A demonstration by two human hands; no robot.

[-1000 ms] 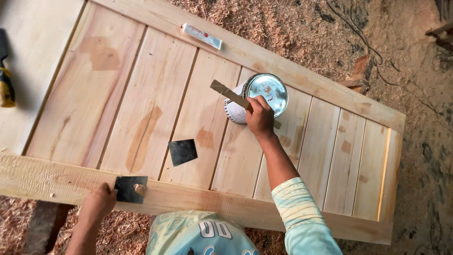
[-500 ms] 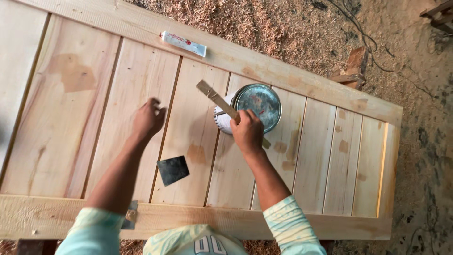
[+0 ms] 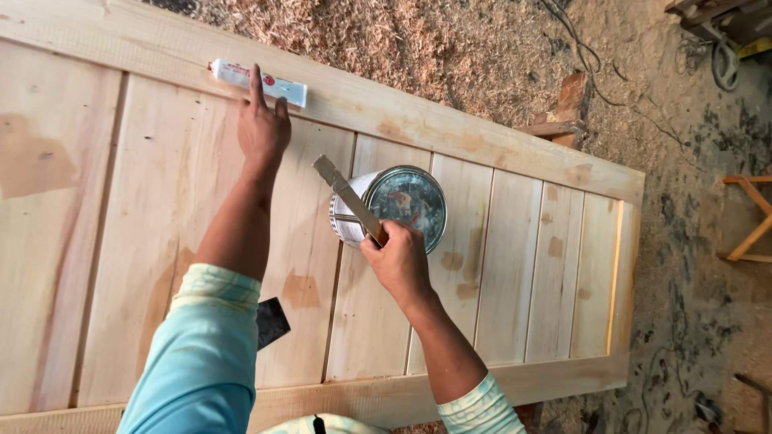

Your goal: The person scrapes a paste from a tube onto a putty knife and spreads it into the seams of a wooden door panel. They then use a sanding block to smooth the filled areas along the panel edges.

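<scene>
A person leans over a pale wooden door panel (image 3: 498,265) lying flat above a sawdust-covered floor (image 3: 450,56). The left hand (image 3: 263,128) stretches forward with its fingers (image 3: 256,84) released and extended; the index fingertip touches a small white tube (image 3: 259,81) that lies on the panel's far rail, directly under and just beyond the fingertips. The right hand (image 3: 400,261) is clenched around the lower end of a flat wooden stick (image 3: 347,198), which slants up and away to the left from the fingers. Just beyond the right fingers, touching or almost touching them, stands an open round metal tin (image 3: 402,202). A small dark square sheet (image 3: 272,321) lies on the panel beside the left forearm, well behind both sets of fingers.
</scene>
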